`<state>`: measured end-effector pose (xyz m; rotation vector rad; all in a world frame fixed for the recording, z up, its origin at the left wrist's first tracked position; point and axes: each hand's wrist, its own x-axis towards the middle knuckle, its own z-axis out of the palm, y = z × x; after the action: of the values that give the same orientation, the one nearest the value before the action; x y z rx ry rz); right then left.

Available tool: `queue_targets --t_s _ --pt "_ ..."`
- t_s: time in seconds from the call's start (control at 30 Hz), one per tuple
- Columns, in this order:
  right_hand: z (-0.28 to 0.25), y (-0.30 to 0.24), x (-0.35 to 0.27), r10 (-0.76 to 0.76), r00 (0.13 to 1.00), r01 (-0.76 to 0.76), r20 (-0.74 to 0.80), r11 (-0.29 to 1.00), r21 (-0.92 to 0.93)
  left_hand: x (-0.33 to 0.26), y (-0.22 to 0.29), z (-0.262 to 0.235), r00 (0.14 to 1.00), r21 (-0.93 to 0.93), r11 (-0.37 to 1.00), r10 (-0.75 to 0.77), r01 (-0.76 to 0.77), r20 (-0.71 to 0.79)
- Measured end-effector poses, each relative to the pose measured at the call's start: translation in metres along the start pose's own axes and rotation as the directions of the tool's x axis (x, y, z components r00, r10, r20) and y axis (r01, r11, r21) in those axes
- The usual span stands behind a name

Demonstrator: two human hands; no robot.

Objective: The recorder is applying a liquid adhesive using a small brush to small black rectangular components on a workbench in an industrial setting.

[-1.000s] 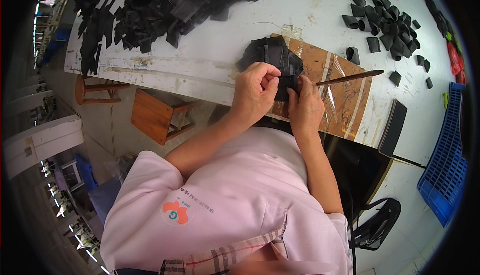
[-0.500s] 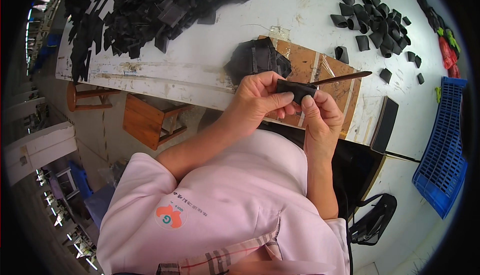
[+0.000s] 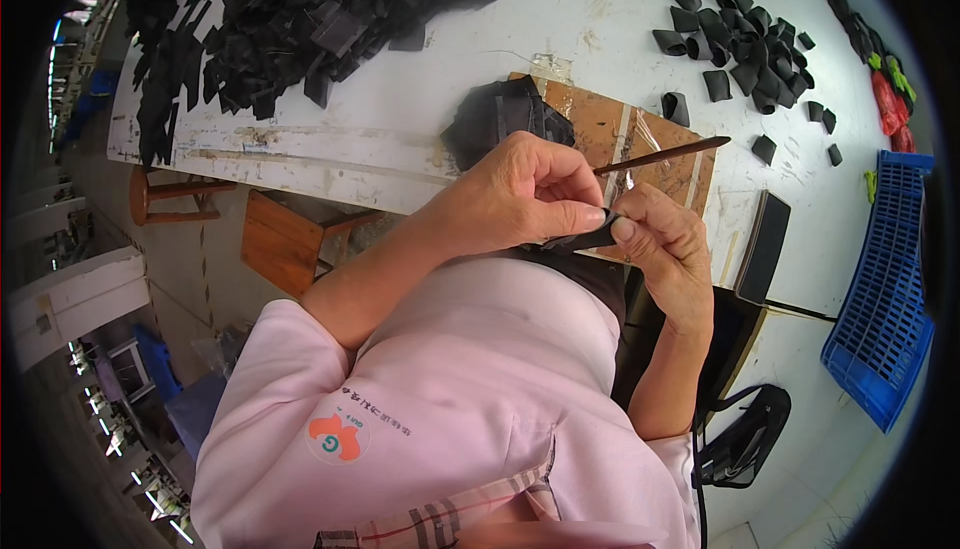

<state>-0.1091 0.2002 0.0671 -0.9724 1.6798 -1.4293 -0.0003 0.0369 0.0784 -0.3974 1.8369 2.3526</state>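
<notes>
A small black fabric piece [image 3: 592,237] is pinched between my two hands, low over the near edge of the board. My left hand [image 3: 535,194] has its thumb and fingers closed on one end, covering much of it. At the other end, the thumb and index finger of my right hand [image 3: 668,249] grip the fabric. Just beyond the fingers is a thin dark pointed stick [image 3: 668,156] over a brown board [image 3: 690,181]; my left hand hides its near end. Black fabric pieces [image 3: 500,119] lie in a stack beside the board, behind my left hand.
A large heap of black fabric pieces [image 3: 340,29] covers the far left of the white table [image 3: 420,79]. Small black fabric loops [image 3: 745,44] are scattered far right. A black block [image 3: 764,244], a blue crate [image 3: 880,289] and a wooden stool [image 3: 285,239] stand around.
Both hands have come down toward my body with the fabric piece. It was stretched flat in view between them and is now mostly hidden by my fingers.
</notes>
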Motion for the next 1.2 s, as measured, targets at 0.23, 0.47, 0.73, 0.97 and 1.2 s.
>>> queue_targets --t_s 0.23,0.47,0.73,0.97,1.2 --pt "0.023 0.004 0.004 -0.256 0.871 0.022 -0.420 0.874 -0.486 0.002 -0.008 0.002 0.994 0.113 0.993 -0.002 0.015 -0.113" --pt "0.041 -0.005 -0.007 -0.351 0.802 0.105 -0.484 0.880 -0.464 0.003 -0.002 0.026 0.971 -0.234 0.972 -0.042 -0.014 -0.235" --pt "0.037 -0.011 -0.003 -0.438 0.783 0.030 -0.441 0.735 -0.677 0.006 -0.005 0.038 0.902 0.252 0.947 0.277 -0.198 -0.332" --pt "0.029 -0.014 -0.008 -0.287 0.814 0.081 -0.505 0.917 -0.391 0.008 -0.016 0.033 0.907 0.094 0.972 0.237 -0.217 -0.349" --pt "0.033 -0.012 -0.002 -0.477 0.778 0.095 -0.409 0.732 -0.675 0.011 -0.013 0.047 0.667 0.701 0.625 0.687 -0.343 -0.287"
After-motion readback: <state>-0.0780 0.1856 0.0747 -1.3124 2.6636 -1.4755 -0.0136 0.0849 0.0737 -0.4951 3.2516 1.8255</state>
